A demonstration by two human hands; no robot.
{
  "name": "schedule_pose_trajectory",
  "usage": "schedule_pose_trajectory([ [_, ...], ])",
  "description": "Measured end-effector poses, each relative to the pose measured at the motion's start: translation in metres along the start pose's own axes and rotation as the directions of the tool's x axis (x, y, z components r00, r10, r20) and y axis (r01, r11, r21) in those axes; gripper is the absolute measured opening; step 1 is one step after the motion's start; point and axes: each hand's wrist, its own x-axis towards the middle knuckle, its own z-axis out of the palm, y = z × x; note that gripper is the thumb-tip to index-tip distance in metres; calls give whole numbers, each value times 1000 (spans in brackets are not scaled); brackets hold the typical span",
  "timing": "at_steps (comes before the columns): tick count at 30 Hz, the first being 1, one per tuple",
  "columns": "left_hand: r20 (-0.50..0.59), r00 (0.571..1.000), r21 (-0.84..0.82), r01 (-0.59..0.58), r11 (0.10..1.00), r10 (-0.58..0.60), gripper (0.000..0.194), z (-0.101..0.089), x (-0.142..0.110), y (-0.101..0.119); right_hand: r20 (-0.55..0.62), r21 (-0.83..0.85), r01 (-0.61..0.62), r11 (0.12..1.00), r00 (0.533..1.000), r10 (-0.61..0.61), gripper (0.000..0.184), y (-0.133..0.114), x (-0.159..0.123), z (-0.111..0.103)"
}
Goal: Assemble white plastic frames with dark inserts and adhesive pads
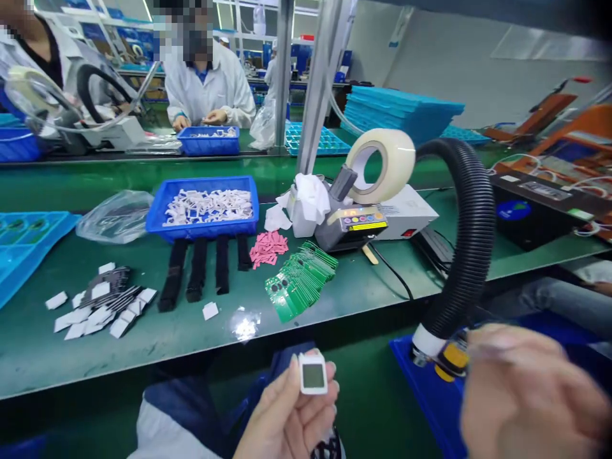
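My left hand (287, 417) is low in the middle of the view, below the table edge, pinching a small white square frame with a dark green window (313, 373) between thumb and fingers. My right hand (530, 395) is at the lower right, blurred by motion, close to the brass nozzle (449, 362) of a black corrugated hose (471, 236); its fingers look curled but what they hold is unclear. On the green table (143, 347) lie a fan of green circuit boards (299, 280), pink pieces (268, 247) and black strips (201, 271).
A blue bin of white parts (205, 207), a tape dispenser with a large roll (377, 166), scattered white squares (98, 306), a plastic bag (115, 217) and blue trays (23, 245) sit on the table. A person in a white coat (208, 86) works at the far bench.
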Motion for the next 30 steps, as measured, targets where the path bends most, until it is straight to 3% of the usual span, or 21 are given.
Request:
schedule_pose_trajectory([
  [3,-81,995,-60,-69,996,64,13,8,-24,18,210,136,-173,975,967,143,14,-6,-41,34],
  [6,-107,989,-95,-114,989,104,14,6,-32,25,411,201,-365,909,874,260,14,0,-66,60],
  [10,-115,983,-112,-154,982,141,20,-2,-31,28,535,212,-521,827,770,348,10,4,-82,77],
  [15,-11,981,-109,-193,975,193,27,-7,-32,31,609,150,-570,808,697,379,9,-1,-92,87],
  [18,42,979,-123,-195,973,202,19,-10,-32,32,550,77,-538,839,725,414,14,-2,-97,92],
  [22,63,977,-132,-195,972,205,17,-16,-28,31,514,18,-411,912,786,344,11,2,-100,94],
  [30,28,973,-108,-223,969,227,26,-19,-26,30,539,-55,-311,949,791,290,7,2,-97,90],
])
